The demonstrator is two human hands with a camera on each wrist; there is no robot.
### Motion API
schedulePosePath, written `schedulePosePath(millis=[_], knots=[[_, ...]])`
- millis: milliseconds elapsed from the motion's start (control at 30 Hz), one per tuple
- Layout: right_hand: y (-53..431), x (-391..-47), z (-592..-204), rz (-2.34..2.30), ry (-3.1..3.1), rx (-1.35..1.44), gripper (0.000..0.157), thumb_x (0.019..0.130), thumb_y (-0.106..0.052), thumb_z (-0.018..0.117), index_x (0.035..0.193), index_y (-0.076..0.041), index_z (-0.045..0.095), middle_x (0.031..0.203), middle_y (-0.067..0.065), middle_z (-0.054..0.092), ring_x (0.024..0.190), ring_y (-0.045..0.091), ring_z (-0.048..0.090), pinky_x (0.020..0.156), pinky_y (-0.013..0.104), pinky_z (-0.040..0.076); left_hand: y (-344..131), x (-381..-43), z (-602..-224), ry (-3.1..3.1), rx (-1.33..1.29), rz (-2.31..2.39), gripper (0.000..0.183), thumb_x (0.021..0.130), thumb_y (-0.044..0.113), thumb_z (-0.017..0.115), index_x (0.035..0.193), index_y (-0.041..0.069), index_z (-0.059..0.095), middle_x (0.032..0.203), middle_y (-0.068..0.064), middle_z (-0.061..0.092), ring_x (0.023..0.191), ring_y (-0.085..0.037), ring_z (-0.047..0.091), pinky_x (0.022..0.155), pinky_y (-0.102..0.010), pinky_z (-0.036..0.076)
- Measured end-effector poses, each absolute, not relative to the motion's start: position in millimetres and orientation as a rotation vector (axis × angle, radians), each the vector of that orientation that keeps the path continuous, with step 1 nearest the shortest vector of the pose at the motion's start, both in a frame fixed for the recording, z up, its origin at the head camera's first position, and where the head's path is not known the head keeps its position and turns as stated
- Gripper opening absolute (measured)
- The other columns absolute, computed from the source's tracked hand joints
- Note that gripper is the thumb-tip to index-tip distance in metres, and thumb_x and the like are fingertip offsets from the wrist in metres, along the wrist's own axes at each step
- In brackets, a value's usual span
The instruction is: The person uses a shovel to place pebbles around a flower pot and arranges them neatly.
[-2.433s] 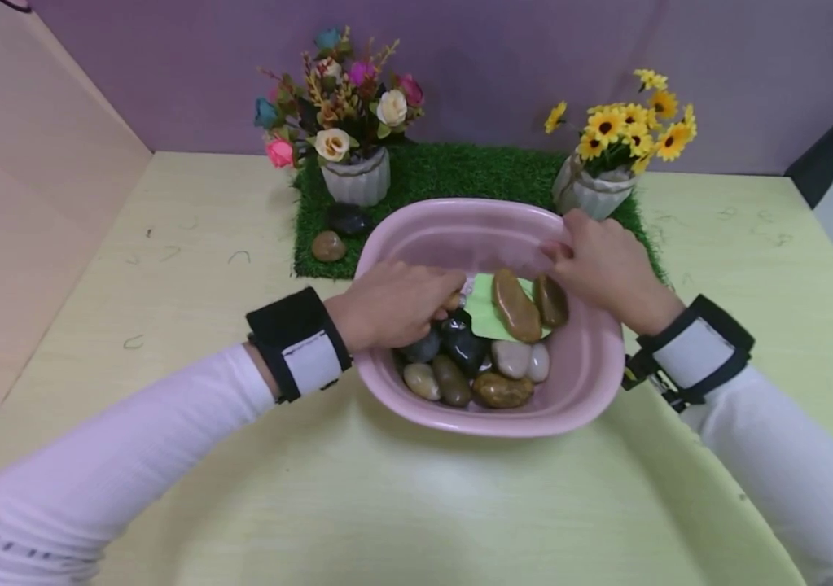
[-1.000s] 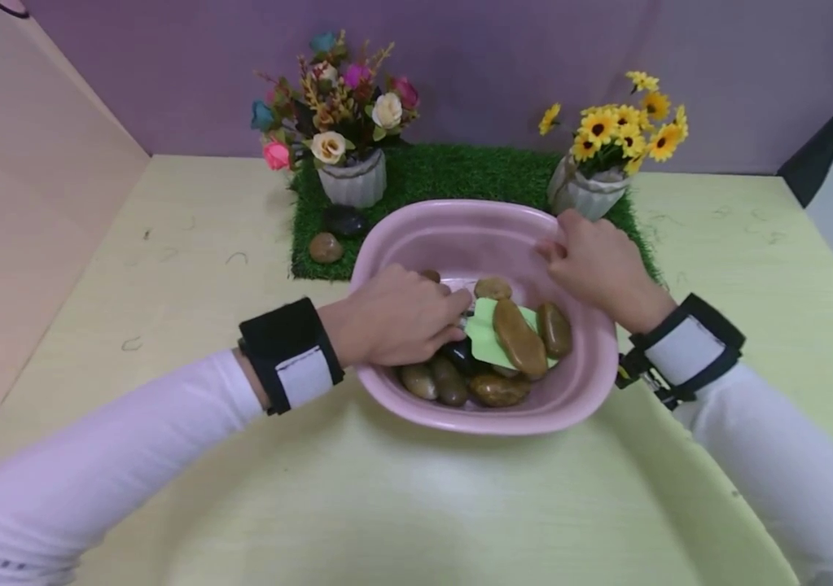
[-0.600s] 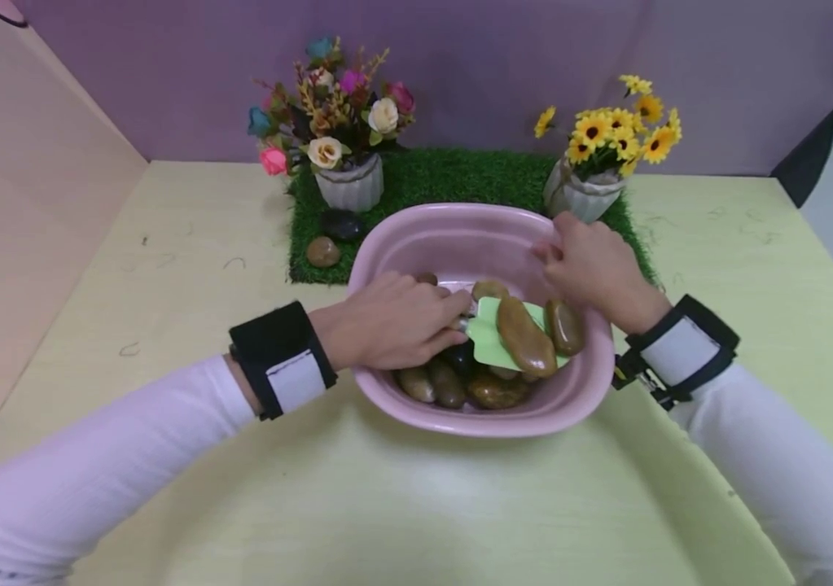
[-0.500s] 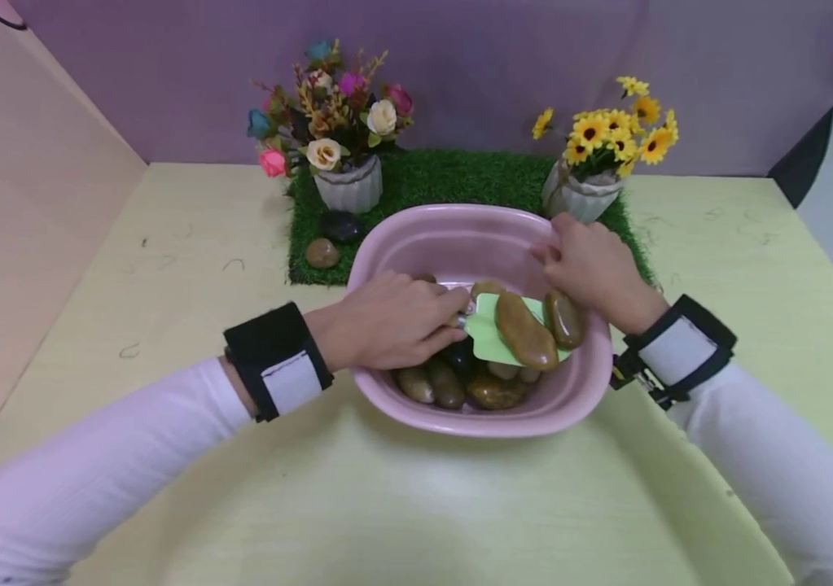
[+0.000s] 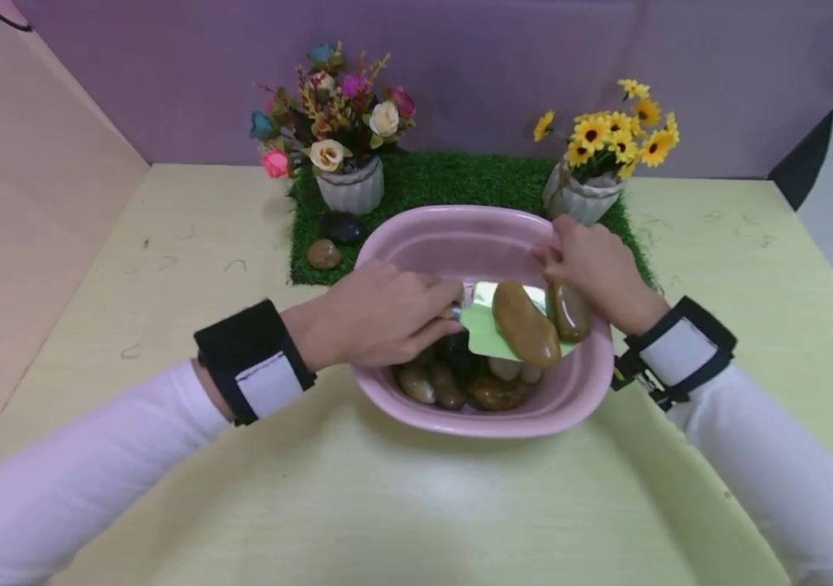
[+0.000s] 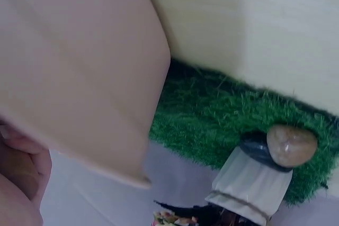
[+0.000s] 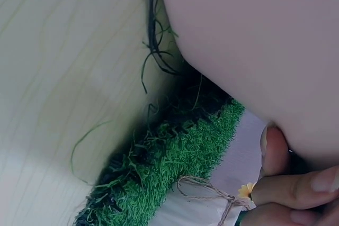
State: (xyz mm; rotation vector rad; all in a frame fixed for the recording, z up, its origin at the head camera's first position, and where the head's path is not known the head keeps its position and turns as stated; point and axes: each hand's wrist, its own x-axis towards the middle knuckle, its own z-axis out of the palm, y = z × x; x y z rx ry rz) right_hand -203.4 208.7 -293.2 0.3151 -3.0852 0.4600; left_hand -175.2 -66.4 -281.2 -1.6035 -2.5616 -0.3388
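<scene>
Green scoop [image 5: 484,334] has come up a bit since half a second ago, with two brown stones [image 5: 526,325] riding on its blade. It's over the pink tub [image 5: 482,428], a little toward 3 o'clock, above the pebbles [image 5: 498,393] at 7. Left hand [image 5: 383,316] reaches in from 9 o'clock, fingers wrapped round the scoop's handle. Right hand [image 5: 598,267] pinches the tub's rim around 1-2 o'clock. Grass mat [image 5: 460,179] sits at 12.
</scene>
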Motion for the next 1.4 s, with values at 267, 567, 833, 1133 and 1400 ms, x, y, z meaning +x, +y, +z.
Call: schedulePosePath(millis=[267, 567, 833, 1133, 1400], knots=[[212.1, -201.5, -295.6, 0.439, -3.004, 0.462, 0.019, 0.097, -0.016, 0.055, 0.098, 0.003, 0.053, 0.077, 0.024, 0.058, 0.068, 0.041, 0.059, 0.054, 0.051, 0.047, -76.4, -181.7, -263.5, -2.632, -1.445, -0.163, 0.026, 0.102, 0.036, 0.049, 0.104, 0.011, 0.057, 0.062, 0.003, 0.047, 0.048, -0.015, 0.049, 0.046, -0.031, 0.036], [208.3, -202.9, -293.1, 0.499, -3.085, 0.289, 0.031, 0.097, -0.030, 0.052, 0.100, 0.001, 0.055, 0.080, 0.022, 0.058, 0.066, 0.035, 0.060, 0.052, 0.046, 0.046, -90.9, -187.2, -248.1, -2.713, -1.316, -0.172, 0.028, 0.102, 0.038, 0.050, 0.108, 0.013, 0.061, 0.065, 0.001, 0.054, 0.050, -0.016, 0.051, 0.047, -0.031, 0.037], [206.5, -202.5, -295.0, 0.450, -3.074, 0.274, 0.011, 0.090, -0.015, 0.050, 0.086, -0.004, 0.050, 0.066, 0.010, 0.047, 0.055, 0.025, 0.048, 0.046, 0.034, 0.037, -99.4, -193.7, -242.4, -2.714, -1.257, -0.169, 0.032, 0.101, 0.040, 0.051, 0.113, 0.012, 0.060, 0.072, -0.001, 0.065, 0.053, -0.018, 0.057, 0.045, -0.034, 0.041], [205.8, -203.2, -295.1, 0.432, -3.091, 0.271, 0.028, 0.098, -0.028, 0.054, 0.095, 0.000, 0.053, 0.068, 0.014, 0.052, 0.056, 0.028, 0.054, 0.046, 0.036, 0.042, -121.5, -212.8, -239.4, -2.759, -1.098, -0.159, 0.034, 0.102, 0.039, 0.050, 0.105, 0.006, 0.059, 0.071, -0.005, 0.063, 0.057, -0.021, 0.060, 0.050, -0.035, 0.046], [205.6, -203.6, -295.6, 0.423, -3.080, 0.280, 0.029, 0.099, -0.028, 0.054, 0.092, -0.001, 0.052, 0.068, 0.013, 0.051, 0.056, 0.028, 0.053, 0.046, 0.036, 0.041, -149.3, -229.0, -242.2, -2.896, -0.945, -0.133, 0.039, 0.104, 0.037, 0.044, 0.120, 0.003, 0.057, 0.079, -0.010, 0.066, 0.054, -0.020, 0.057, 0.048, -0.031, 0.042]])
